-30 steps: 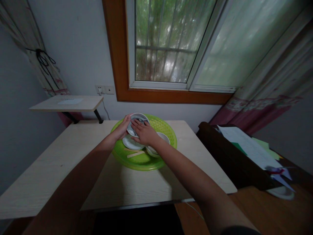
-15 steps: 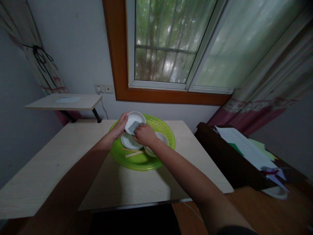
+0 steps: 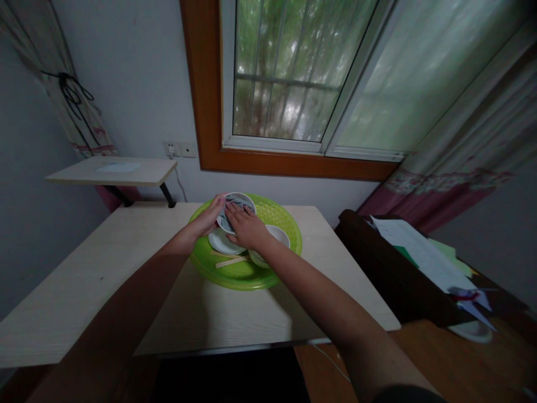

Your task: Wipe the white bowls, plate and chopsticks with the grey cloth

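My left hand (image 3: 211, 216) grips the side of a white bowl (image 3: 225, 228), which is tilted toward me above a green tray. A grey cloth (image 3: 224, 219) lies spread inside this bowl. Over the cloth my right hand (image 3: 246, 225) lies flat, fingers stretched out, pressing on it. Just below the held bowl, a white plate (image 3: 222, 243) rests on the tray (image 3: 247, 284). Partly behind my right wrist stands a second white bowl (image 3: 280, 235). Light wooden chopsticks (image 3: 230, 261) lie at the tray's near side.
The tray sits on a pale wooden table (image 3: 176, 313) against the wall below a window. A small raised shelf (image 3: 142, 172) with a paper on it stands at the back left. To the right is a dark brown piece of furniture (image 3: 369, 263) bearing papers (image 3: 411, 246).
The grey cloth, bunched under my curled right hand before, now covers more of the bowl's inside. My right fingers have straightened out over it. My left hand still holds the bowl.
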`<state>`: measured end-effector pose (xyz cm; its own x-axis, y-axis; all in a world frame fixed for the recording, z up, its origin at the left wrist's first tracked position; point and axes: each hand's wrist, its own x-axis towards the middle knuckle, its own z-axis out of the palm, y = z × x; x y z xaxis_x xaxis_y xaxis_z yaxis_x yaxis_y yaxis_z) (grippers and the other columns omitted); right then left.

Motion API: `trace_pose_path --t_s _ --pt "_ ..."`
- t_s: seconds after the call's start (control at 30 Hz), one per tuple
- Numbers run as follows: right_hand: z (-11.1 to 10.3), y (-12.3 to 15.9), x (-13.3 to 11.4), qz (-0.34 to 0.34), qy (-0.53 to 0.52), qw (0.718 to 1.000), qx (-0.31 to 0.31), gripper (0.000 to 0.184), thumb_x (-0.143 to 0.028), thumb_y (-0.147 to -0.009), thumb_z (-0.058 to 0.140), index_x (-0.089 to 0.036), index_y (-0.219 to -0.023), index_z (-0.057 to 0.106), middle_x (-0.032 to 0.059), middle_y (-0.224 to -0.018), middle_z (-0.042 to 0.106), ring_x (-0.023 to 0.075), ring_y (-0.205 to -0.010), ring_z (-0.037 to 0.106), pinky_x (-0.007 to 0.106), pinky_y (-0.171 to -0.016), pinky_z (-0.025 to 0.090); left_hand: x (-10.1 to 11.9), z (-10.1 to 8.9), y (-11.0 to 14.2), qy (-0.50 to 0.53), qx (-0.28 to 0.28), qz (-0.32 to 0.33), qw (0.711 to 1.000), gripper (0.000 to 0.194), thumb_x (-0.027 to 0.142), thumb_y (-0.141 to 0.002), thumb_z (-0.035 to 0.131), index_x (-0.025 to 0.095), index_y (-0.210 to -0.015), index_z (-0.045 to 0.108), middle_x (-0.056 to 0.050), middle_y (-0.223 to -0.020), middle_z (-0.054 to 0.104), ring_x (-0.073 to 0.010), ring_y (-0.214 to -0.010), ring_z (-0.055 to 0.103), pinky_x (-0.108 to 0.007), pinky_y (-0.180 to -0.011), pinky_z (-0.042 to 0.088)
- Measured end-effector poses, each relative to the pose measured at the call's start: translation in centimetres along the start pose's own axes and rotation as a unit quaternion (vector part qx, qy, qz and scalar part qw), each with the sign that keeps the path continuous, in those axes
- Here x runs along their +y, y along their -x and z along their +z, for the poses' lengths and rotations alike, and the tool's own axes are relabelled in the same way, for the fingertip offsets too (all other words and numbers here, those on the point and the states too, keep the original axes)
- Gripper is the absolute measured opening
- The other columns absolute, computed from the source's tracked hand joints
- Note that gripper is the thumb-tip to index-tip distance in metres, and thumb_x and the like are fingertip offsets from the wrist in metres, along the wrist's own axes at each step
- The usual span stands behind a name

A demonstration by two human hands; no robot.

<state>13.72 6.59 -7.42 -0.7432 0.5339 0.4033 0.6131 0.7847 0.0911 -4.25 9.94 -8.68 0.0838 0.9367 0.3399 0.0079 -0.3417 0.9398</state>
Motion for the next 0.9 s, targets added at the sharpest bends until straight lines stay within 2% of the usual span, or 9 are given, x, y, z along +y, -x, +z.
trace_pose_path --t_s 0.13,0.27,0.37,0.47,0.53,0.6,0.73,0.8,0.9 --pt "-0.4 -0.1 -0.2 0.051 0.051 0.997 0.008 0.074 -0.025 -0.086 0.063 0.0 -0.151 0.036 0.0239 -0.161 0.03 0.0337 -0.149 0.031 0.049 -0.121 0.026 -0.1 0.0 -0.1 0.061 -0.027 -0.009 0.998 0.054 0.06 -0.094 0.046 0.026 -0.134 0.055 -0.011 -0.133 0.063 -0.0237 -0.117 0.063 -0.04 -0.1 0.053" --pt "-1.0 -0.6 -0.6 0.078 0.091 0.993 -0.018 0.046 -0.016 -0.092 0.051 0.001 -0.133 0.057 0.0296 -0.142 0.053 0.0347 -0.128 0.055 0.048 -0.106 0.041 0.1 -0.2 -0.1 0.025 0.005 -0.002 1.0 0.063 0.066 -0.093 0.042 0.023 -0.139 0.05 -0.013 -0.135 0.061 -0.0247 -0.116 0.063 -0.04 -0.098 0.053" --pt "-1.6 -0.8 -0.8 0.063 0.089 0.992 -0.066 0.028 -0.015 -0.092 0.049 -0.006 -0.104 0.073 0.0239 -0.11 0.072 0.0313 -0.101 0.068 0.045 -0.093 0.046 0.4 -0.4 -0.1 -0.003 0.025 0.001 1.0 0.067 0.069 -0.093 0.04 0.022 -0.14 0.049 -0.013 -0.137 0.059 -0.0258 -0.118 0.061 -0.041 -0.099 0.052" --pt "-2.0 -0.6 -0.8 0.016 0.057 0.993 -0.104 0.024 -0.024 -0.09 0.056 -0.01 -0.097 0.073 0.0188 -0.095 0.075 0.0298 -0.091 0.069 0.043 -0.089 0.047 0.7 -0.5 0.0 -0.053 0.02 0.025 0.998 0.065 0.068 -0.092 0.041 0.022 -0.137 0.053 -0.011 -0.14 0.057 -0.0257 -0.126 0.056 -0.04 -0.108 0.045" --pt "-2.0 -0.4 -0.8 -0.013 0.019 0.995 -0.101 0.031 -0.03 -0.089 0.058 -0.01 -0.109 0.07 0.0174 -0.099 0.075 0.0299 -0.094 0.069 0.042 -0.091 0.047 0.9 -0.6 0.1 -0.093 0.008 0.042 0.995 0.062 0.067 -0.092 0.043 0.022 -0.133 0.056 -0.01 -0.142 0.056 -0.025 -0.132 0.051 -0.039 -0.115 0.038" --pt "-1.7 -0.2 -0.6 -0.032 -0.029 0.996 -0.076 0.044 -0.031 -0.089 0.058 -0.01 -0.128 0.061 0.0169 -0.115 0.072 0.0297 -0.106 0.067 0.042 -0.098 0.045 1.1 -0.5 0.3 -0.104 0.002 0.044 0.994 0.059 0.065 -0.093 0.042 0.022 -0.132 0.056 -0.01 -0.142 0.056 -0.0243 -0.133 0.05 -0.039 -0.117 0.035" --pt "-0.5 -0.3 -0.2 -0.05 -0.102 0.993 -0.02 0.068 -0.033 -0.088 0.061 -0.007 -0.147 0.039 0.0209 -0.149 0.05 0.029 -0.132 0.052 0.04 -0.111 0.039 1.4 -0.2 0.6 -0.046 -0.002 0.011 0.999 0.057 0.061 -0.096 0.039 0.023 -0.137 0.052 -0.011 -0.14 0.057 -0.0228 -0.126 0.055 -0.038 -0.112 0.042" --pt "0.0 -0.5 0.0 -0.053 -0.115 0.992 -0.013 0.071 -0.033 -0.088 0.063 -0.006 -0.148 0.036 0.0225 -0.15 0.047 0.029 -0.134 0.051 0.04 -0.112 0.039 1.4 -0.1 0.6 -0.026 -0.004 -0.003 1.0 0.057 0.06 -0.096 0.039 0.024 -0.139 0.05 -0.011 -0.14 0.057 -0.0222 -0.125 0.056 -0.037 -0.11 0.043" --pt "0.1 -0.6 0.2 -0.039 -0.105 0.994 -0.011 0.065 -0.027 -0.088 0.063 -0.009 -0.146 0.038 0.0204 -0.143 0.055 0.0279 -0.129 0.055 0.04 -0.109 0.041 1.3 -0.1 0.6 -0.017 -0.011 -0.009 1.0 0.059 0.06 -0.096 0.04 0.025 -0.143 0.047 -0.01 -0.144 0.055 -0.0219 -0.126 0.056 -0.036 -0.109 0.044"
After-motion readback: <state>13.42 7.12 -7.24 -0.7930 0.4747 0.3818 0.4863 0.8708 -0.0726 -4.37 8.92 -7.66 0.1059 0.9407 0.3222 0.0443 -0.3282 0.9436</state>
